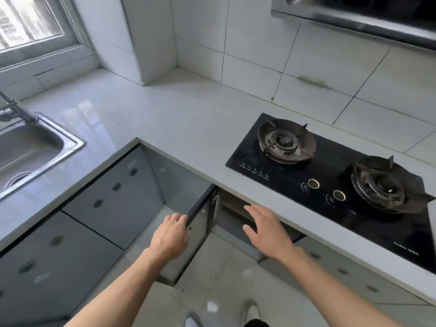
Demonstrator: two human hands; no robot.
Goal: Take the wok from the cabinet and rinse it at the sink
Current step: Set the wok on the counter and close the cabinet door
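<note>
the black glass hob carries a row of small white icons and captions along its front left edge and a pale brand mark near its front right corner, all too small and blurred to read. it is set into the right run of a pale l-shaped tabletop, with two burners and two gold-ringed knobs. the steel sink sits in the left run, its tap at the back rim, under a window. white wall tiles rise behind the tabletop, and a range hood hangs at the top right. the floor is light glossy tile.

below the tabletop's front edge, beside the inner corner, a grey cabinet door stands swung open. the left hand has its fingers curled over the door's top edge, holding it. the right hand is spread open and holds nothing, hovering before the dark cabinet opening just under the tabletop edge. the wok cannot be seen; the opening is too shadowed to tell what lies inside.
</note>
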